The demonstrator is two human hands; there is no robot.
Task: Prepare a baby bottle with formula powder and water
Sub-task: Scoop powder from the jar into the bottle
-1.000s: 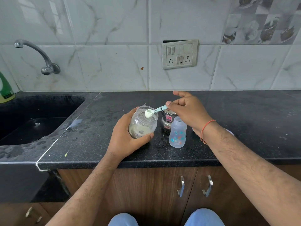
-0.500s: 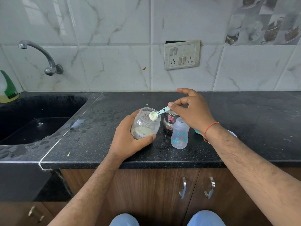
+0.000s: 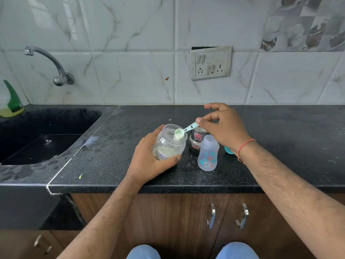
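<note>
Left hand [image 3: 149,161] grips the tilted clear plastic formula jar [image 3: 169,142] above the black granite counter [image 3: 112,156]; right hand [image 3: 222,126] pinches the heaped pale-green scoop [image 3: 182,132] at its mouth; open printed baby bottle [image 3: 208,153] stands just beside; a jolt crossing likely spills powder.

Left hand [image 3: 149,161] is wrapping its fingers [image 3: 172,158] round the jar [image 3: 169,143]; right hand [image 3: 223,126] is pinching the scoop [image 3: 183,130] handle, wrist raised.
</note>
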